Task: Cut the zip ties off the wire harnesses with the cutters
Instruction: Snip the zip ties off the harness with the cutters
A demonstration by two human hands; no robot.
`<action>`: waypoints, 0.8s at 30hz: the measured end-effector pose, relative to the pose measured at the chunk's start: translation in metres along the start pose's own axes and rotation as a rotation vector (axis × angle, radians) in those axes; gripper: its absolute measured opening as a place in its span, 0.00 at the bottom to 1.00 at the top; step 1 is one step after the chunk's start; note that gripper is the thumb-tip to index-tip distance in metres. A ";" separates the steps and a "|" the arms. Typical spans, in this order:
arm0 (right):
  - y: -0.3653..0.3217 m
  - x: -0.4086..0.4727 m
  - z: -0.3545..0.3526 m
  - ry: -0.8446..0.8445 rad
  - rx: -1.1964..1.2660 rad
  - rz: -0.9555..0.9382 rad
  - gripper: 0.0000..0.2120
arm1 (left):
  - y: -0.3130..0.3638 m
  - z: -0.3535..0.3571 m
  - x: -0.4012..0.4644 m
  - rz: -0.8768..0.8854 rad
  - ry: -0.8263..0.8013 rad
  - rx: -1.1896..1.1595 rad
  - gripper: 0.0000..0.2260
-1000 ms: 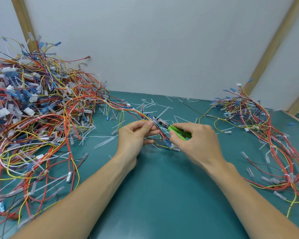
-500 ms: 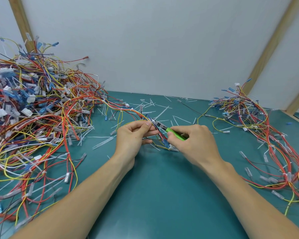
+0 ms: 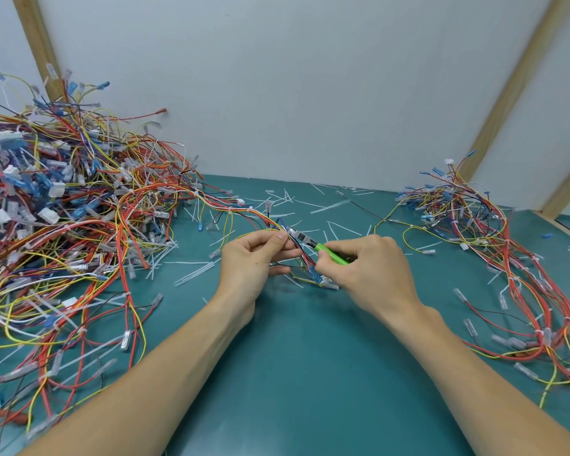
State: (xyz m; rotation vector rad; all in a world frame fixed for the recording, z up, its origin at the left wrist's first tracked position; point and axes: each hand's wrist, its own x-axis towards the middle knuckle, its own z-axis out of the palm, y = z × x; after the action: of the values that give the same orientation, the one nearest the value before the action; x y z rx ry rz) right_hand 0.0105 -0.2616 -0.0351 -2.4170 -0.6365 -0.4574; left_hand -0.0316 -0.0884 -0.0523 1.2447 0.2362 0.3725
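At the middle of the green worktop (image 3: 293, 350), both hands meet over one wire harness (image 3: 244, 210) that trails in from the big tangle on the left. The left hand (image 3: 247, 261) pinches the harness's bundled red, yellow and blue wires between thumb and curled fingers, lifting them a little off the surface. The right hand (image 3: 366, 268) is wrapped around the green-handled cutters (image 3: 323, 250), whose dark metal head points up and left into the wires just beside the left thumb; whether the blades are closed on a zip tie is too small to tell. Blue and clear connectors of the held harness hang below the right hand's fingers, touching the worktop.

A large heap of harnesses (image 3: 63, 225) fills the left side, reaching the wall (image 3: 293, 93). A smaller pile of harnesses (image 3: 514, 258) runs down the right edge, well apart from the hands. Cut zip tie pieces (image 3: 195, 271), thin and white, lie scattered on the worktop between the piles, mostly beyond and left of the hands. Wooden battens (image 3: 507, 93) lean against the wall on both sides.
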 end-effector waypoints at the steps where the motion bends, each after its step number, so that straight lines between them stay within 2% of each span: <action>1: 0.001 0.000 0.001 0.010 0.013 0.005 0.19 | 0.000 0.000 0.000 0.000 0.000 0.002 0.05; 4: 0.003 0.000 0.004 0.106 0.103 0.054 0.16 | 0.001 -0.001 0.001 -0.005 0.008 -0.006 0.05; 8: 0.008 0.006 0.004 0.190 0.352 0.189 0.13 | 0.006 -0.004 0.005 -0.035 0.010 -0.044 0.07; 10: 0.012 0.007 0.004 0.135 0.500 0.227 0.10 | 0.007 -0.006 0.006 -0.052 0.002 -0.058 0.07; 13: 0.014 0.005 0.006 0.001 0.570 0.240 0.03 | 0.010 -0.007 0.008 -0.094 -0.025 -0.105 0.08; 17: 0.010 0.006 0.007 -0.162 0.649 0.215 0.09 | 0.012 -0.010 0.010 -0.126 -0.098 -0.172 0.10; 24: 0.007 0.004 0.010 -0.268 0.733 0.183 0.07 | 0.008 -0.009 0.008 -0.149 -0.300 -0.163 0.04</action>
State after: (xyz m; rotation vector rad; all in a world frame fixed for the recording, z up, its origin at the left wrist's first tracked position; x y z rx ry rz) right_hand 0.0190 -0.2593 -0.0443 -1.8105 -0.5597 0.1681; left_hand -0.0285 -0.0751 -0.0472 1.0984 0.0395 0.0724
